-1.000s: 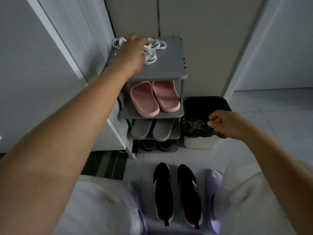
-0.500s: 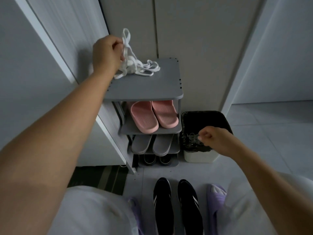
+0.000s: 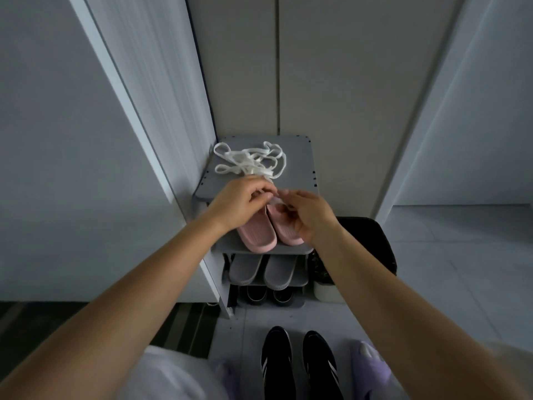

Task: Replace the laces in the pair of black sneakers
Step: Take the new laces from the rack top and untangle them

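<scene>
— What is worn?
— A pale, soft cloth garment (image 3: 173, 376) over the knees, and rounded lilac rubber slippers (image 3: 370, 368) on the feet.
— And the arms?
— Bare forearms (image 3: 144, 284), bare left grip (image 3: 242, 197) and right grip (image 3: 305, 215).

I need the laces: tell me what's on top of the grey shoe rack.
A tangle of white laces lies on the top shelf, toward its left. The left hand and right hand cover its front edge and a strand's end.
</scene>
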